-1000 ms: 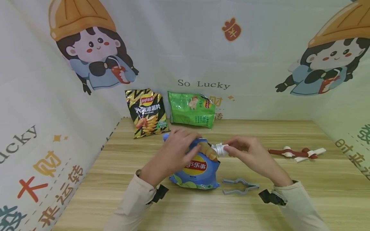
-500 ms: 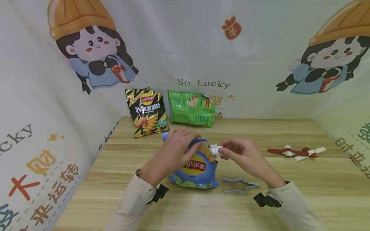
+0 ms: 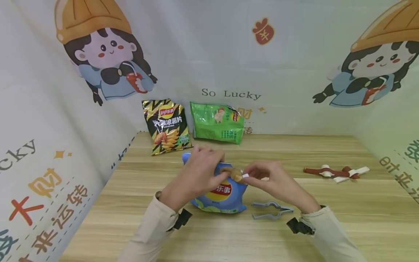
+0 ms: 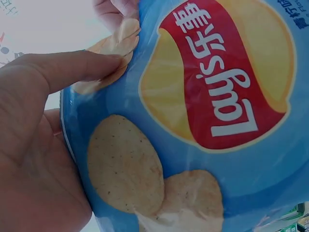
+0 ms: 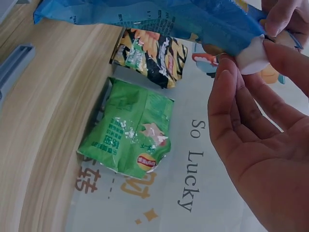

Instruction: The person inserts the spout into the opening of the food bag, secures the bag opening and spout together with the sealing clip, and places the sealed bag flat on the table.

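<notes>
A blue Lay's chip bag (image 3: 214, 200) stands upright at the middle of the table. My left hand (image 3: 201, 167) grips its top edge; in the left wrist view the thumb (image 4: 91, 65) presses the printed front, with fingers behind. At the bag's upper right corner my right hand (image 3: 273, 178) pinches a small white rounded cap-like piece (image 5: 252, 57) between thumb and fingers. That piece sits right against the bag's edge, and much of it is hidden. A grey spring clip (image 3: 272, 210) lies just right of the bag, below my right hand.
A black-and-gold chip bag (image 3: 167, 127) and a green one (image 3: 217, 123) lean on the printed cloth backdrop (image 3: 288, 116) at the back. Red and white clip-like pieces (image 3: 337, 173) lie on the wooden table (image 3: 327, 203) at the right.
My right hand has moved left with the white piece, bringing it against the bag's corner. The silvery part seen earlier is now mostly hidden. The bag's top has folded slightly toward the front.
</notes>
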{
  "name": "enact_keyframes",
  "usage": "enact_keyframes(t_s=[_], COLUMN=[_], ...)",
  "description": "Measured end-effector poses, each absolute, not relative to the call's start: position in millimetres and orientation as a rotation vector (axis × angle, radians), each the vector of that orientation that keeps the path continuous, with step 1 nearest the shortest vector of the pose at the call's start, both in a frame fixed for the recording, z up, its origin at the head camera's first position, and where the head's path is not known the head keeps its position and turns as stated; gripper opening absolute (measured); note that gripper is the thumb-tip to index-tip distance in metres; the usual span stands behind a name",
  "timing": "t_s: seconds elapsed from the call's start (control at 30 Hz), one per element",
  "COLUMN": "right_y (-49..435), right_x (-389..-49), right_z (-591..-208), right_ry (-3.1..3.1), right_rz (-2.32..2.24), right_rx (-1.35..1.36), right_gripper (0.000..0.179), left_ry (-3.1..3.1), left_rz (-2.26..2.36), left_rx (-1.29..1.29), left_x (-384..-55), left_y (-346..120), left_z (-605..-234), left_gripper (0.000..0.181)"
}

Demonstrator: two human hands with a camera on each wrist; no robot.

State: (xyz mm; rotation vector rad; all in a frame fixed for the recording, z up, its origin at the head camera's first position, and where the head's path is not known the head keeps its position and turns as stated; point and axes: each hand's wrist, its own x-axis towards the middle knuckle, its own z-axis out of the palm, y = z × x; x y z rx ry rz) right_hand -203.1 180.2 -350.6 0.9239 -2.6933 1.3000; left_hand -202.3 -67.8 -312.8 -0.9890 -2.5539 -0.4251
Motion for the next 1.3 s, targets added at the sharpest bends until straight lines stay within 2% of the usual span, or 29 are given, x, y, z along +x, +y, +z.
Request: enact_keyframes(t_s=[0.17, 0.37, 0.83, 1.3], right_y=[183, 184, 186, 179], right_x=[-203, -202, -203, -199], right_z=[-350, -350, -351, -350], right_ry=[-2.68, -2.649, -2.658, -2.581], right_rz=[1.254, 1.258, 1.297, 1.395], right_rx=[0.942, 0.95, 0.902, 0.908], right_gripper=[0.016, 0.016, 0.015, 0.012], left_ry=[-2.523, -2.509, -2.482, -2.512], left_rz=[-0.428, -0.436, -0.755, -0.775], left_rx=[-1.054, -1.126, -1.188, -1.241], left_x=[-204, -208, -215, -214], left_y=[-67, -66, -68, -67], left_z=[-315, -320, -325, -323], left_gripper=[0.013, 0.02, 0.009, 0.005])
